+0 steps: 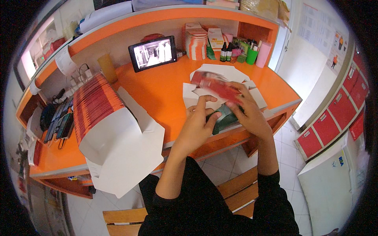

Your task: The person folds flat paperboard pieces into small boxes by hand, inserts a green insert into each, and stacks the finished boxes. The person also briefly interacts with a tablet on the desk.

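Note:
A small dark green packet [225, 117] lies between my hands at the desk's front edge. My left hand [198, 125] pinches its left side, with the thumb on top and the index finger bent above. My right hand [251, 109] curls over the right side and grips a red packet [223, 89], smeared by motion. Beneath and behind both packets spreads an opened white carton [234, 70] with its flaps out. To the left, a long white box [122, 151] lies with its end flap folded down, packed with a row of red and orange packets [94, 104].
A tablet [152, 54] leans at the back of the orange desk [157, 87]. Stacked orange-and-white packs [195, 43], small dark bottles [223, 53], a green cup [251, 56] and a pink tumbler [263, 54] stand back right. Several phones [59, 124] lie far left; a wooden bench [238, 190] is below.

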Available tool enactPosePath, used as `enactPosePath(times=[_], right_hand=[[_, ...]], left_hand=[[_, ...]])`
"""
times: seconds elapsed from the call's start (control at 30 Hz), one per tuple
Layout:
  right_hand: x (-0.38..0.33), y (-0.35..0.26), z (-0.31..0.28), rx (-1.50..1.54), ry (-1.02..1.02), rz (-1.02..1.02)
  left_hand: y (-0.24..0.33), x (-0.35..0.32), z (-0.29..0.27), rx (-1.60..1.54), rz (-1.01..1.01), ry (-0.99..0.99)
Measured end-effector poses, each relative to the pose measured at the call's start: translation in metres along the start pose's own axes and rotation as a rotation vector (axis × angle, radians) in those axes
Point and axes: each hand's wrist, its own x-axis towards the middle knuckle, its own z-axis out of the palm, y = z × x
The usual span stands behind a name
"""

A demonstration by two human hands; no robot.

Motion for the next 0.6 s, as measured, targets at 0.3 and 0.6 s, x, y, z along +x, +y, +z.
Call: enactPosePath(times=[0.3, 0.6], right_hand=[[-0.013, 0.040, -0.057, 0.895, 0.590, 0.377], [0.032, 0.072, -0.030, 0.484, 1.018, 0.178]], left_hand=[[-0.019, -0.005, 0.003, 0.142, 0.261, 0.592], [0.003, -0.009, 0.014, 0.115, 0.182, 0.101]])
